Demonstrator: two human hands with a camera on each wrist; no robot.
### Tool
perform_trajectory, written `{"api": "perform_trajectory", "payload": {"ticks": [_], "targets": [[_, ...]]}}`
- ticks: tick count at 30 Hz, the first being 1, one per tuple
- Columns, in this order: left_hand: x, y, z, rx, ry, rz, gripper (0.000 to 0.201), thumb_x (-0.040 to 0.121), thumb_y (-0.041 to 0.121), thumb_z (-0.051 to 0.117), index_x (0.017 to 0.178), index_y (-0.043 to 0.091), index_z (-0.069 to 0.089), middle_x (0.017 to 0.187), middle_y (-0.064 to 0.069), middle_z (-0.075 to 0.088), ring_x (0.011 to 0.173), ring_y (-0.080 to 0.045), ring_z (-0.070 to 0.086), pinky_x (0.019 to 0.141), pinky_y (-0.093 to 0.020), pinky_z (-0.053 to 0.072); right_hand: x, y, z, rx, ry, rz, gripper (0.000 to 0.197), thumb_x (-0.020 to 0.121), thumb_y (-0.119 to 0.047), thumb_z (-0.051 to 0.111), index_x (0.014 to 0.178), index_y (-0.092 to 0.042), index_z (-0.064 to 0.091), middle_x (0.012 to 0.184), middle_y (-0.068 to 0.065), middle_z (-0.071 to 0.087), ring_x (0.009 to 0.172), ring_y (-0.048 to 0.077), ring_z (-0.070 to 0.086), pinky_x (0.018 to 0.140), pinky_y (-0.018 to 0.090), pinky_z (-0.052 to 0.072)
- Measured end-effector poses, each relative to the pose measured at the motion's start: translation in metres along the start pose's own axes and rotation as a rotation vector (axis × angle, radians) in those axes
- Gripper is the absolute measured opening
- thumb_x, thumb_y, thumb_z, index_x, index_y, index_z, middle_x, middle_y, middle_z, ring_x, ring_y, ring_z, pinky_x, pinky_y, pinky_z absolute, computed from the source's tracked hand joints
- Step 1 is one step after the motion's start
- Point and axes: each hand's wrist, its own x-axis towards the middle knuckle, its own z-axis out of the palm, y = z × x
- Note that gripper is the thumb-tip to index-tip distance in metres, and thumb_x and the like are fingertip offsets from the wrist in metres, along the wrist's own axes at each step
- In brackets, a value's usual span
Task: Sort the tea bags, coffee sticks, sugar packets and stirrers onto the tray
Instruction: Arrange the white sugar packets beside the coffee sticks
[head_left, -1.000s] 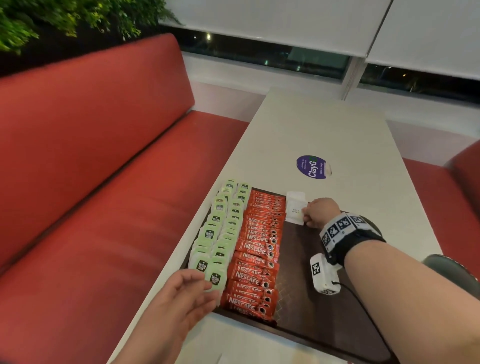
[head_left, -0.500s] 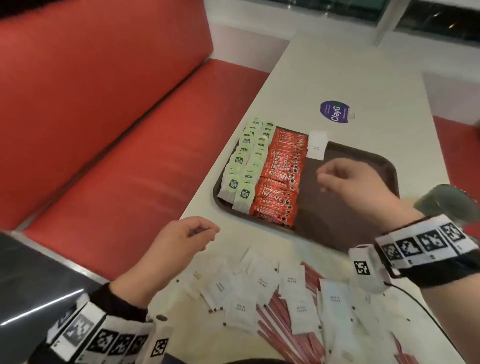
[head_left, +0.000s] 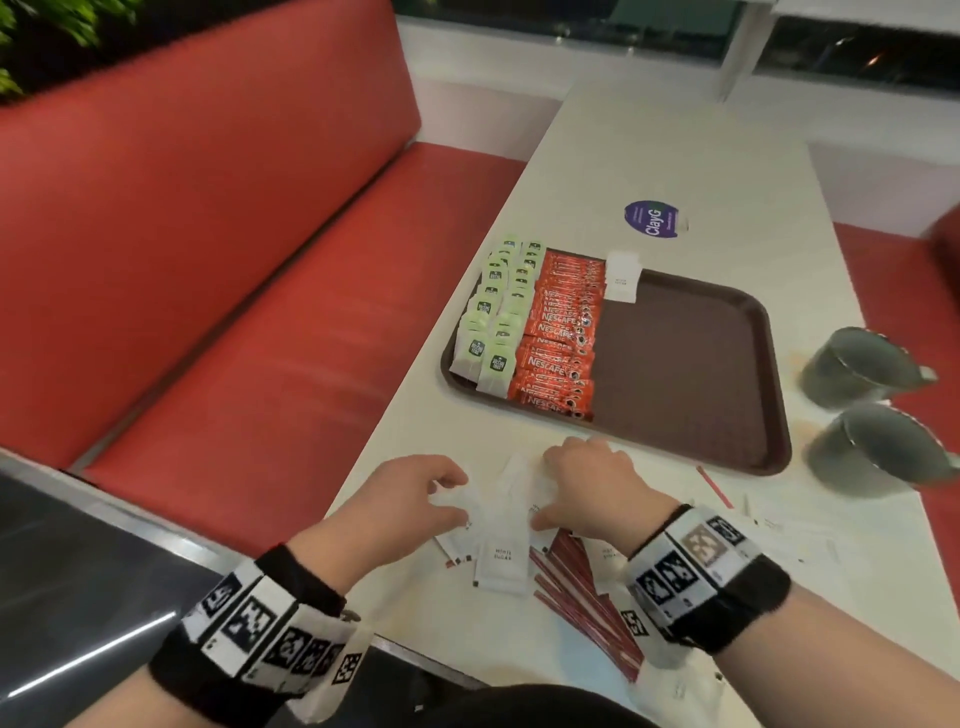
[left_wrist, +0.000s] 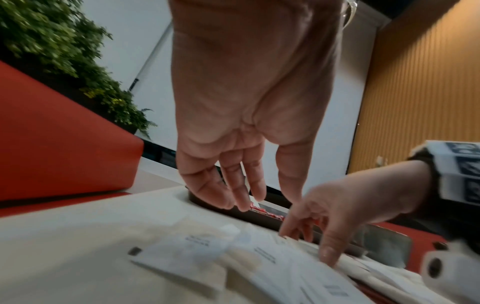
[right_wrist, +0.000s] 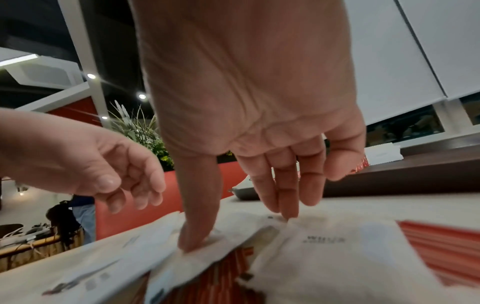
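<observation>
A brown tray (head_left: 685, 364) holds two columns of green tea bags (head_left: 493, 322), a column of red coffee sticks (head_left: 561, 332) and one white sugar packet (head_left: 622, 278) at its far edge. Near the table's front edge lies a loose pile of white sugar packets (head_left: 501, 556) over red stirrers (head_left: 587, 618). My right hand (head_left: 543, 491) (right_wrist: 240, 229) reaches down into the pile, thumb and fingertips pressing on a sugar packet (right_wrist: 259, 232). My left hand (head_left: 457, 496) (left_wrist: 262, 200) hovers just left of it, fingers loosely curled, holding nothing.
Two dark cups (head_left: 852, 366) (head_left: 878, 449) stand right of the tray. A purple sticker (head_left: 652, 218) lies beyond it. More packets (head_left: 779, 530) and a stray stirrer (head_left: 714, 486) lie to the right. A red bench (head_left: 260, 312) runs along the table's left edge.
My right hand came back from above the tray down to the sugar pile. The left hand moved right toward the same pile. The sugar packet stays on the tray.
</observation>
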Motion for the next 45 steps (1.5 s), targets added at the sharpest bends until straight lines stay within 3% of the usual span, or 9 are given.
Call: {"api": "perform_trajectory", "payload": {"ticks": [5,9,14,18,25,30,36,41,45], "targets": [[-0.001,0.012,0.015,0.089,-0.115,0.084,0.041,0.081,0.031,0.071,0.12,0.03,0.058,0.119,0.011,0.054,0.111,-0.008,0.047,0.091,-0.02,0.037,0.007,-0.002,-0.004,0.067,-0.012,0.05,0.041,0.076,-0.039,0.073,0.106,-0.022,0.05,0.106,-0.001,0.05,0.111,0.024,0.045,0.092,0.04,0.034],[0.002,0.011,0.02,0.084,-0.154,0.094,0.04,0.082,0.03,0.07,0.12,0.028,0.059,0.123,0.009,0.054,0.113,-0.008,0.049,0.096,-0.025,0.042,0.008,0.003,-0.007,0.209,-0.032,0.078,0.034,0.08,-0.025,0.071,0.072,-0.026,0.038,0.077,-0.009,0.046,0.081,0.016,0.047,0.078,0.034,0.03],[0.006,0.013,0.021,0.069,-0.176,0.091,0.041,0.083,0.033,0.069,0.122,0.029,0.057,0.125,0.011,0.052,0.114,-0.006,0.049,0.093,-0.02,0.042,-0.003,0.022,-0.022,0.438,0.002,0.035,0.023,0.083,-0.023,0.071,0.077,-0.025,0.049,0.079,-0.01,0.048,0.065,0.006,0.044,0.058,0.023,0.036],[0.012,0.023,0.015,0.062,-0.169,0.127,0.04,0.083,0.04,0.067,0.121,0.031,0.058,0.123,0.013,0.055,0.11,-0.004,0.05,0.089,-0.017,0.039,-0.014,0.046,-0.037,0.674,0.109,0.073,0.013,0.082,-0.02,0.072,0.078,-0.019,0.06,0.075,-0.006,0.058,0.065,0.01,0.051,0.06,0.023,0.041],[0.035,0.069,-0.004,-0.577,-0.167,0.182,0.036,0.085,0.034,0.066,0.118,0.035,0.053,0.111,0.011,0.064,0.099,-0.007,0.063,0.089,-0.034,0.054,-0.032,0.062,-0.047,1.275,0.161,0.011,0.014,0.084,-0.005,0.068,0.074,-0.013,0.061,0.067,0.0,0.062,0.059,0.009,0.049,0.059,0.021,0.037],[0.05,0.098,-0.007,-0.837,-0.386,0.165,0.022,0.095,0.012,0.053,0.117,0.015,0.058,0.107,-0.004,0.071,0.09,-0.017,0.069,0.063,-0.028,0.056,-0.03,0.061,-0.043,1.304,0.301,0.014,0.01,0.086,-0.003,0.066,0.08,-0.012,0.065,0.065,-0.001,0.064,0.057,0.005,0.055,0.059,0.019,0.043],[0.072,0.111,0.005,-0.998,-0.166,0.098,0.024,0.094,0.006,0.054,0.115,0.016,0.059,0.106,-0.003,0.071,0.089,-0.018,0.07,0.06,-0.027,0.054,-0.023,0.072,-0.045,1.44,0.389,0.089,0.018,0.076,-0.001,0.075,0.089,-0.01,0.068,0.073,0.019,0.066,0.068,0.03,0.065,0.073,0.043,0.054],[0.091,0.117,0.007,-1.045,-0.015,0.101,0.022,0.093,0.003,0.055,0.108,0.018,0.061,0.101,-0.002,0.073,0.087,-0.019,0.071,0.06,-0.028,0.056,-0.01,0.078,-0.05,1.523,0.332,0.113,0.017,0.08,0.005,0.069,0.07,-0.005,0.059,0.055,0.006,0.06,0.046,0.009,0.054,0.05,0.019,0.042],[0.111,0.109,0.005,-1.142,0.056,0.026,0.023,0.094,0.003,0.053,0.108,0.02,0.06,0.104,-0.002,0.071,0.095,-0.021,0.068,0.061,-0.03,0.056,0.012,0.096,-0.072,1.472,0.436,0.139,0.023,0.084,0.002,0.066,0.065,-0.01,0.058,0.052,0.001,0.057,0.047,0.006,0.049,0.048,0.014,0.038]]}}
